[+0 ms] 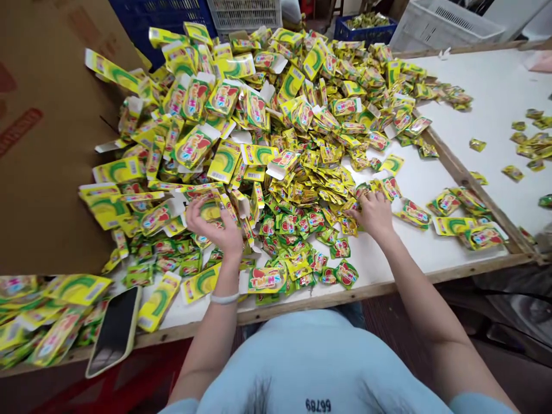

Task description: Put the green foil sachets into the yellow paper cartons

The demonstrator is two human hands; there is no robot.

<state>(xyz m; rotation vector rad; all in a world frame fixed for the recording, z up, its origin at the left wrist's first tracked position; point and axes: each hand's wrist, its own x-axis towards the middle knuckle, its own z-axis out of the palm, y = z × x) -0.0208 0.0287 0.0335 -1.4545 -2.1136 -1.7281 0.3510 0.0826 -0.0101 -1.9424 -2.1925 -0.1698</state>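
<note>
My left hand is at the near left of a big heap, its fingers and thumb curled around a small yellow carton with a green curved print. The carton partly blends into the boxes behind it. My right hand reaches down to the right edge of a pile of yellow sachets, fingers bent and thumb against several of them; its fingertips are partly hidden. Between the hands lie loose green-and-yellow sachets. A printed carton lies flat at the table's near edge.
A large brown cardboard box stands at the left. A phone lies on the near left edge. A wooden strip divides the white table. Behind are a blue crate of sachets and a white crate.
</note>
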